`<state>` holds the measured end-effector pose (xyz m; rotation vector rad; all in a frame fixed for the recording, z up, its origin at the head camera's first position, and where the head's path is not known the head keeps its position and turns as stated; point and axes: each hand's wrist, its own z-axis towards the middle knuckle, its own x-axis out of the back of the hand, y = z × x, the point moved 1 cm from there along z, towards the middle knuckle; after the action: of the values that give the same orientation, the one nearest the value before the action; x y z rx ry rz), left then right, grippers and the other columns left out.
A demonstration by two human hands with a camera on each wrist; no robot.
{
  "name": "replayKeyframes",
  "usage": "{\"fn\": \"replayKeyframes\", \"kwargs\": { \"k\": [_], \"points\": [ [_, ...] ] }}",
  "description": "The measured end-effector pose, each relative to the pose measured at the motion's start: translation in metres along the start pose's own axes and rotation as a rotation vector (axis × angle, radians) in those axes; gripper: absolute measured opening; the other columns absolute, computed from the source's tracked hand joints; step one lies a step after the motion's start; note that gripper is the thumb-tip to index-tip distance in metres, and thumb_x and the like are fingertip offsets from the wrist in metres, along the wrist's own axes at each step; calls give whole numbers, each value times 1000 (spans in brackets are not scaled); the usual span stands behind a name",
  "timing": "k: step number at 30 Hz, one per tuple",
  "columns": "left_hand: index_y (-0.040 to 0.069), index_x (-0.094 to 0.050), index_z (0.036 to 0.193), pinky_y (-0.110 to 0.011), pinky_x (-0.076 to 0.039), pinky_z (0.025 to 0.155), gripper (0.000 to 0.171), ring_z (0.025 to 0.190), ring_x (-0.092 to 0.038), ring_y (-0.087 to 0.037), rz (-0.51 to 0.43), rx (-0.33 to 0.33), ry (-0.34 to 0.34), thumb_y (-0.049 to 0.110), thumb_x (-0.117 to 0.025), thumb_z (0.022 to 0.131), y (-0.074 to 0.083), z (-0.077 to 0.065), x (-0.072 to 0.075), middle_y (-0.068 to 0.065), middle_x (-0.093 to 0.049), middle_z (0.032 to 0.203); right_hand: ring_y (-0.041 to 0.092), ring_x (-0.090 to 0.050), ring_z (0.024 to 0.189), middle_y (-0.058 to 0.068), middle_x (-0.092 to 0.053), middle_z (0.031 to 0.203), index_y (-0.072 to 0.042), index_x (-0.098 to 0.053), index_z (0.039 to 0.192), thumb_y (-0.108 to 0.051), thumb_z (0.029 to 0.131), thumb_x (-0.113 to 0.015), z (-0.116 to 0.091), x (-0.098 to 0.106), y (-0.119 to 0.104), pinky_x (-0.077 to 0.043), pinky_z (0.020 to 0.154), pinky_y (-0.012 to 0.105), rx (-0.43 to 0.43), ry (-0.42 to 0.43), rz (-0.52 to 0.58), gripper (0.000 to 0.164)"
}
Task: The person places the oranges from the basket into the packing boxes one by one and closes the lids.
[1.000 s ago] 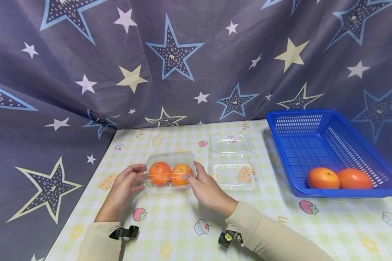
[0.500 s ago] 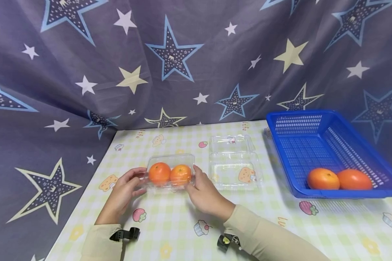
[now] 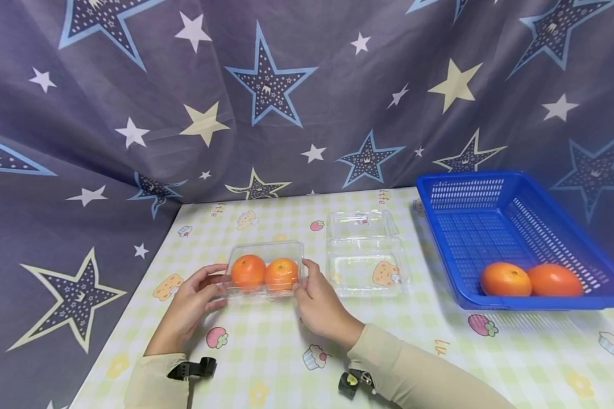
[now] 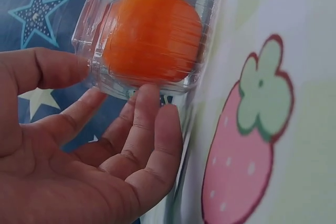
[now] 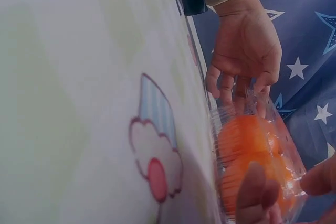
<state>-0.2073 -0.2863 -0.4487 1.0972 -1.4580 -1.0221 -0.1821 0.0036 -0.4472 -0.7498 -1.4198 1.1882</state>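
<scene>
A clear plastic clamshell box sits left of the table's middle, its lid down over two round orange fruits, the left one and the right one. My left hand holds the box's left end; in the left wrist view the thumb lies along one edge and fingertips reach the opposite edge. From the other side my right hand grips the right end, thumb at the front corner and fingers behind the end wall. The right wrist view shows both hands at opposite ends of the box.
A second clear clamshell box stands with its lid folded back, right of the held one. Farther right is a blue plastic basket holding two more orange fruits at its near end. A star-patterned curtain hangs behind the checked tablecloth.
My right thumb has slid from the top of the box to its front right corner. The box has shifted slightly toward me; my left hand stays at its left end.
</scene>
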Motion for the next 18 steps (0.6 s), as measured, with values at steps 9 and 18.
{"fn": "replayKeyframes", "kwargs": {
  "k": [9,18],
  "points": [
    [-6,-45,135,-33,-61,74,39,82,-68,-16,-28,75,-28,8,-55,99,-4,-3,4,-10,-66,102,18,-61,53,24,-62,102,-4,-21,158,-10,106,-47,1,-4,7,-54,49,33,-24,32,115,58],
    [-6,-55,110,-29,-58,65,22,64,-63,-12,-45,136,-138,12,-47,102,-7,-6,7,-5,-66,83,15,-59,53,22,-63,99,4,-31,144,-9,103,-54,2,-4,7,-56,52,33,-78,58,199,48]
  ]
}}
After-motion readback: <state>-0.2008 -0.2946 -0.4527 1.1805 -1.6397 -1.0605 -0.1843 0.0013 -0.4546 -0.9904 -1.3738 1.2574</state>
